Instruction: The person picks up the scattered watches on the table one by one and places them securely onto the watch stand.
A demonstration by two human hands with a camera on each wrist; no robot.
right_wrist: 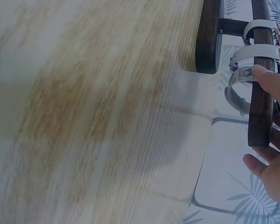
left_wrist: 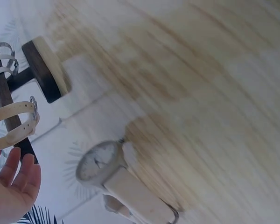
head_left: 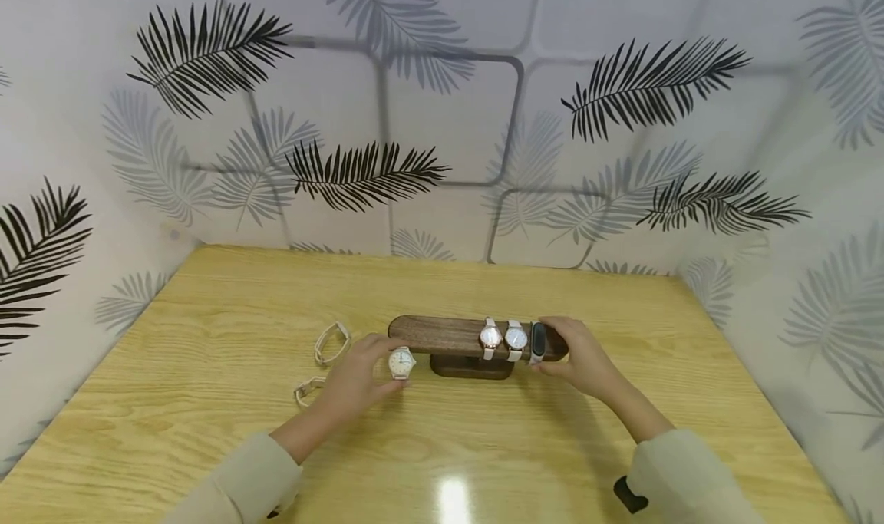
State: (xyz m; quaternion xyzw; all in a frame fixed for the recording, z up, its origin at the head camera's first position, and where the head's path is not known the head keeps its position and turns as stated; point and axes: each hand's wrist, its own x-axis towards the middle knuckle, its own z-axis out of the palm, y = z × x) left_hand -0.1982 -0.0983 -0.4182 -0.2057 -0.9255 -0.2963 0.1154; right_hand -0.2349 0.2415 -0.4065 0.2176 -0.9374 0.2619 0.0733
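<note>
A dark wooden watch stand has a long bar raised on a base. At the bar's left end my left hand pinches a cream-strapped wristwatch, dial up. The left wrist view shows its buckled strap looped around the bar end. Toward the right end, a dark-faced smart band circles the bar. My right hand grips it, thumb on the strap and fingers on the far side. Beside the band sit two white-strapped watches, one near it and another farther left.
Two buckled watches lie on the wooden table left of the stand, one farther back and another partly behind my left hand. A leaf-patterned wall rises behind the table's back edge.
</note>
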